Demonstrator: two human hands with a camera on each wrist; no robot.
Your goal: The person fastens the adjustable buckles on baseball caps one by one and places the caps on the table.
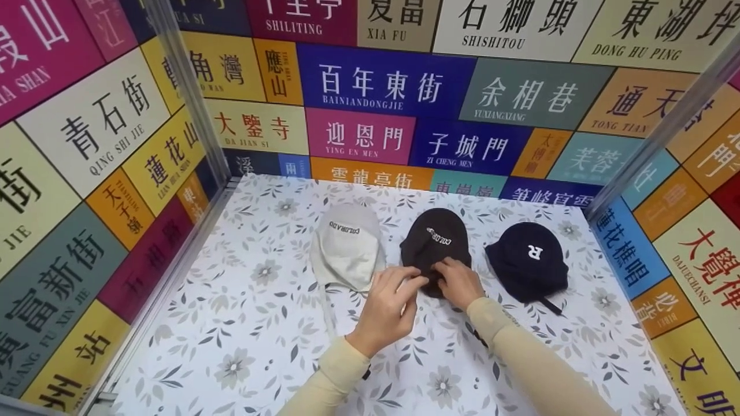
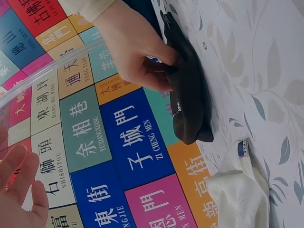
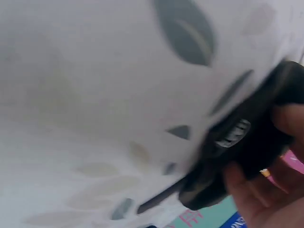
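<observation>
A dark brown cap (image 1: 437,237) with "COLORADO"-like white lettering lies in the middle of the table. At its near edge my right hand (image 1: 459,283) pinches the fabric; the left wrist view shows that hand (image 2: 137,47) with thumb and fingers on the cap (image 2: 192,95). In the right wrist view the cap (image 3: 247,142) shows a white tag and a thin strap. My left hand (image 1: 390,306) hovers just left of the cap, and its loosely bent fingers (image 2: 19,180) hold nothing in the left wrist view.
Left of the brown cap lies a pale grey-white cap (image 1: 350,248) with a trailing strap. On the right sits a navy cap (image 1: 529,260) with a white "R". A floral cloth covers the table (image 1: 231,323); sign-printed walls (image 1: 381,81) enclose three sides.
</observation>
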